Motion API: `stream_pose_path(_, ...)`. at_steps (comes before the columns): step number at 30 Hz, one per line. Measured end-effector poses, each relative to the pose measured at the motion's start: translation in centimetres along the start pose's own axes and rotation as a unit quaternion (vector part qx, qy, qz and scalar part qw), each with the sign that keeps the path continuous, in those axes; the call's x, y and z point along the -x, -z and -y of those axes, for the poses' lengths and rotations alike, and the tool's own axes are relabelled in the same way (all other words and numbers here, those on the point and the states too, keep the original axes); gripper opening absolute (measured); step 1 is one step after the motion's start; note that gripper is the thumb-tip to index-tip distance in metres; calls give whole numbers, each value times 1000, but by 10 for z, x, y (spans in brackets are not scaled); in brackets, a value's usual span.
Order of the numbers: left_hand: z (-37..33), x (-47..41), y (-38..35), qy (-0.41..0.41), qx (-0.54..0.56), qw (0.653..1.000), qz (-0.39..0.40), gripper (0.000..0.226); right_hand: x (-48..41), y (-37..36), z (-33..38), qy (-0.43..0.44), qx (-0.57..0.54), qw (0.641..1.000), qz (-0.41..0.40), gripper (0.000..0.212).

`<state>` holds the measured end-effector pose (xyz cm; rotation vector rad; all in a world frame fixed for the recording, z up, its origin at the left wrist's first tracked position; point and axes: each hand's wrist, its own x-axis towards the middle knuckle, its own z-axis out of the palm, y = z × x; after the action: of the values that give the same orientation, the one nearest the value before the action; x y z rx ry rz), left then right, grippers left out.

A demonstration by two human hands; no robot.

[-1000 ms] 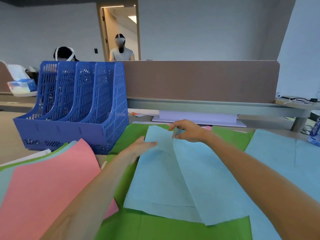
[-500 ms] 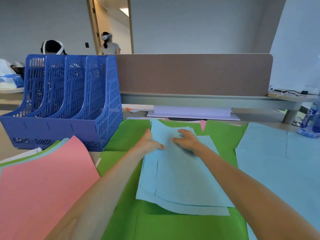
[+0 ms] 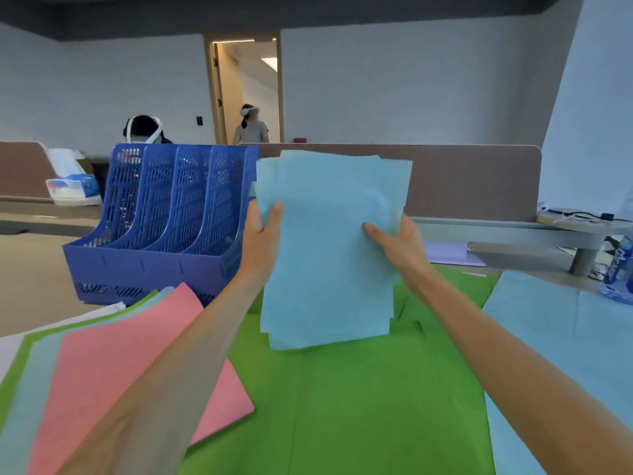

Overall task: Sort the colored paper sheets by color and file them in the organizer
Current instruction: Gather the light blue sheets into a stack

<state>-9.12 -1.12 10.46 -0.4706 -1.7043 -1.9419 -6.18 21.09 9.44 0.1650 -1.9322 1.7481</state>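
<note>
fingers of the left hand (image 3: 260, 245) wrap behind the left edge of a stack of light blue sheets (image 3: 329, 262), with the thumb pressed on the front. the right hand (image 3: 402, 248) pinches the right edge the same way, thumb in front and fingers hidden behind the paper. both hands grip the stack and hold it upright in the middle of the view, just right of the organizer, its top edges uneven and slightly fanned. its bottom edge hangs over green sheets (image 3: 342, 406); whether it touches them cannot be told.

at the far left a blue and white packet (image 3: 73, 188) sits on a neighbouring surface. nearer, at the lower left, a pink sheet (image 3: 113, 365) lies on top of a fanned pile, with light blue, green and white edges showing from under its left side. behind that pile the blue organizer (image 3: 164, 228), a mesh-walled rack with four upright slots, stands on the tan desk (image 3: 30, 269). a person's head (image 3: 144, 130) with a white strap shows above it, and a second person (image 3: 251, 126) stands in the doorway farther back.

the green sheets cover the desk in front, under both forearms. a brown divider (image 3: 472, 183) runs across behind the stack. to the right, light blue paper (image 3: 565, 337) lies flat beside the green sheets, and a bottle (image 3: 618, 272) with a blue label stands at the right edge, just beyond that paper.
</note>
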Motion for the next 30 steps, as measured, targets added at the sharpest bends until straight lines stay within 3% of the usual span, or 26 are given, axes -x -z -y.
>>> stream_pose_path(2, -9, -5, 1, -3, 6, 1000, -16, 16, 1, 0, 8, 25, -27, 999, -19, 33)
stream_pose_path(4, -2, -5, 2, 51, -43, 998, -7, 18, 5, 4, 0, -19, -30, 999, -18, 32)
stream_pose_path(7, 23, 12, 3, 110, -163, 980, 25, 23, 14, 6, -22, -68, 59, 996, 20, 20)
stream_pose_path(11, 21, 24, -3, 46, -168, 985, -9, 22, 17, 3, -12, 0, 108, 994, -2, 20)
stream_pose_path(17, -22, 18, -13, -75, -80, 993, -36, 12, 24, 6, 21, 127, 44, 988, -80, 28)
stream_pose_path(22, 1, 28, -14, -18, -126, 991, 37, 38, 45, 8, 9, 134, 52, 986, -80, 40)
stream_pose_path(26, 16, 37, -12, 18, -162, 984, 71, 25, 55, 4, -3, 105, 84, 987, -86, 40)
stream_pose_path(30, 9, 31, -16, -41, -190, 979, 52, 8, 47, 0, 4, 109, 121, 983, -88, 36)
